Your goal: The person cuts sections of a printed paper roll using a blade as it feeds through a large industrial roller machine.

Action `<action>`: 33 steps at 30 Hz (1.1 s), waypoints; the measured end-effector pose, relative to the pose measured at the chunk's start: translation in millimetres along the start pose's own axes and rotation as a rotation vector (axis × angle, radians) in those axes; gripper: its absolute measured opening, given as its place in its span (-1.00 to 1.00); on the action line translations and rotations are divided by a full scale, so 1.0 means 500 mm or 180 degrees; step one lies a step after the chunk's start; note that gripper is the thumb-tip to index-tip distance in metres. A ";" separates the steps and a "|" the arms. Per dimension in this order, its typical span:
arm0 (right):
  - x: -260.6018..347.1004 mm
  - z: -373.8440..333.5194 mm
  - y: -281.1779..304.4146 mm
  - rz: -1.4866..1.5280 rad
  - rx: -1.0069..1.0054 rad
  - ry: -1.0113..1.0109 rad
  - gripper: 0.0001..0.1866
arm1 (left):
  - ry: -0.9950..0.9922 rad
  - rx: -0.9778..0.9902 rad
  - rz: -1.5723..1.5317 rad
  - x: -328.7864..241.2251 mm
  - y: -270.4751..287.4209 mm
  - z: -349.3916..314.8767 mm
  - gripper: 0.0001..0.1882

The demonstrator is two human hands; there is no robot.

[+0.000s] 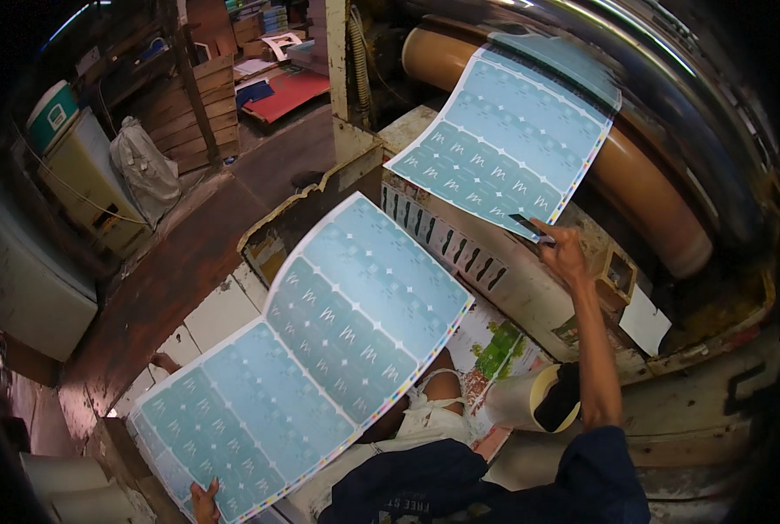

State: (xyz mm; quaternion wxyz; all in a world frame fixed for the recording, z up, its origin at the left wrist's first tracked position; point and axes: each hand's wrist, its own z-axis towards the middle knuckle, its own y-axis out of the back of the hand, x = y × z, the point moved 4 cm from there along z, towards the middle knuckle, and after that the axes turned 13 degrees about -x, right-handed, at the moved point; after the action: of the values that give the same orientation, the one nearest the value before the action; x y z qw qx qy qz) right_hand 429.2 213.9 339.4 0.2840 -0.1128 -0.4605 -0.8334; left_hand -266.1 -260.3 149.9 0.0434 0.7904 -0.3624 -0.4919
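At the lower left my left hand point(203, 502) grips the near edge of a blue-green printed sheet point(255, 410), thumb on top and the other fingers mostly hidden. This sheet bends upward in the middle, and its far half point(368, 306) rises toward the machine. My right hand point(567, 255) is raised at the near corner of another printed sheet point(517, 131), which hangs out from the rollers. Its fingers close around a dark, flat, blade-like tool point(526, 226) lying against that corner. Whether the fingers also pinch the paper, I cannot tell.
A brown roller point(661, 201) and a shiny metal cylinder point(669, 52) fill the upper right. Below them stands a wooden box frame point(615, 272). A pale cylindrical container point(521, 402) is beside my right arm. A white sack point(143, 166) and a cabinet point(89, 183) stand far left.
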 end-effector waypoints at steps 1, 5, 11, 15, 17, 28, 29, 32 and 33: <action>0.020 -0.026 -0.018 0.0145 0.0040 0.0016 -0.39 | 0.0001 -0.0067 0.0166 -0.001 0.003 0.014 -0.53; 0.123 -0.107 -0.059 0.0269 0.0022 0.0288 -0.38 | -0.0055 -0.0376 0.0540 0.051 -0.038 0.096 -0.56; 0.279 -0.343 -0.189 0.0374 0.0009 0.0307 -0.36 | -0.0566 0.0734 -0.1223 0.238 -0.159 0.325 -0.66; 0.345 -0.453 -0.254 0.0645 0.0032 0.0362 -0.35 | -0.0598 0.0693 -0.1200 0.357 -0.253 0.422 -0.71; 0.371 -0.473 -0.259 0.0603 0.0022 0.0288 -0.34 | -0.0458 0.0697 -0.1337 0.362 -0.284 0.421 -0.74; 0.419 -0.456 -0.251 0.0933 0.0191 0.0127 -0.32 | -0.3015 -0.0910 0.0256 0.283 -0.332 0.528 -0.27; 0.413 -0.459 -0.250 0.0912 0.0226 0.0096 -0.32 | -0.2984 -0.0999 0.0408 0.263 -0.355 0.504 -0.26; 0.371 -0.477 -0.243 0.0812 0.0248 -0.0169 -0.34 | -0.2131 -0.0862 0.0879 0.173 -0.431 0.357 -0.11; 0.355 -0.481 -0.238 0.0767 0.0239 -0.0184 -0.34 | -0.1883 -0.0774 0.1004 0.152 -0.451 0.311 -0.06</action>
State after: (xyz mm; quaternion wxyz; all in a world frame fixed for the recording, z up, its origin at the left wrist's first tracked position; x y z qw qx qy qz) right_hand 233.9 -2.5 203.1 0.3727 -0.1805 -0.4825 -0.7718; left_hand -253.1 -96.9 -82.3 0.1058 0.5373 -0.4157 -0.7262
